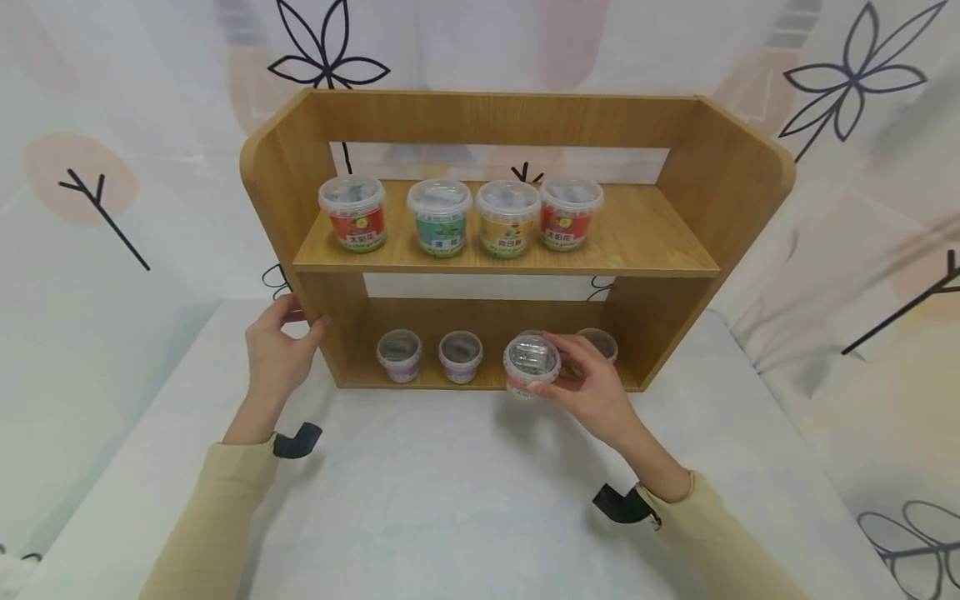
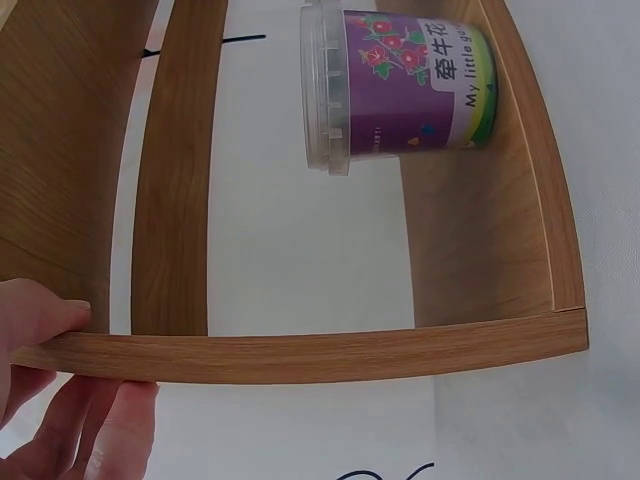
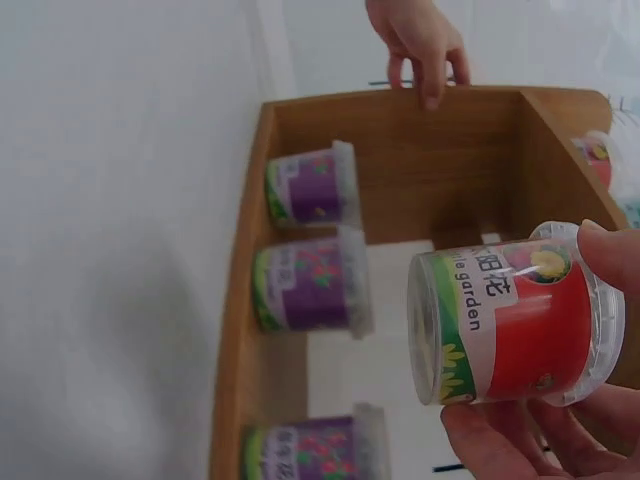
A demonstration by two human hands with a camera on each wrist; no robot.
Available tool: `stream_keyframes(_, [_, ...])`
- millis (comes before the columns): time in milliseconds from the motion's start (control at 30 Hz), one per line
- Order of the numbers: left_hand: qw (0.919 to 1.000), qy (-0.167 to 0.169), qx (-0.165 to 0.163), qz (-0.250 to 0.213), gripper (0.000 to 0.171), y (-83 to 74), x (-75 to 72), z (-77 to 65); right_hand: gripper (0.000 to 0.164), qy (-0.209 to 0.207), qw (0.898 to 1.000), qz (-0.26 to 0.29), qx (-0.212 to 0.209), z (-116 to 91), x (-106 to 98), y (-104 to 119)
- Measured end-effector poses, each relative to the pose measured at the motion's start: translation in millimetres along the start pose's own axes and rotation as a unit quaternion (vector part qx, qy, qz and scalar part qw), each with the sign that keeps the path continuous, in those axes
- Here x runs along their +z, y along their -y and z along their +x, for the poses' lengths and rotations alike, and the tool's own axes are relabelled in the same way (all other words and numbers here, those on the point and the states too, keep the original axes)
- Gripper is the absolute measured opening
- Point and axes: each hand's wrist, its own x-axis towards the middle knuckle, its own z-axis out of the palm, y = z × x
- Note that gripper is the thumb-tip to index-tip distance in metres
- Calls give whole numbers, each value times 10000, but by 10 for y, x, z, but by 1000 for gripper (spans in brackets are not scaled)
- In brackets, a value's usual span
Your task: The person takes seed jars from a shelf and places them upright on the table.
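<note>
My right hand (image 1: 592, 387) holds a clear plastic cup with a red label (image 3: 540, 320) by its lidded end, in front of the lower shelf. In the right wrist view the cup lies sideways across the picture, with fingers on one side and the thumb on the other. My left hand (image 1: 279, 354) grips the edge of the wooden rack's left side panel (image 2: 300, 358), thumb inside and fingers outside. On the lower shelf stand several purple-labelled cups, including one at the far left (image 1: 399, 357) and one beside it (image 1: 461, 358). The held cup and my right hand partly hide others there.
The upper shelf (image 1: 645, 242) bears a red-labelled cup (image 1: 358, 227) at left, then a teal one (image 1: 441, 229), a yellow one (image 1: 506, 232) and another red one (image 1: 566, 223). A white cloth (image 1: 435, 500) covers the table; a patterned sheet (image 1: 465, 50) hangs behind.
</note>
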Motion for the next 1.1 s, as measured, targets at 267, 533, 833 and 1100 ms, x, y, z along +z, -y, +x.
stream_keyframes(267, [10000,40,-49,27,40,-24,8,0,63,236,9986,462,106,12,244,-63])
stream_keyframes(533, [10000,12,-68,26,39,-23,6,-4,65,509,9948,869,170,46,510,-138])
stream_keyframes(833, [10000,0,-61,36,38,-13,5,-9,68,809,9893,1204,129,79,835,-182])
stream_keyframes(1100, [9999,16,-94,44,39,-12,3,-5,68,1028,9873,1205,-99,111,1072,-207])
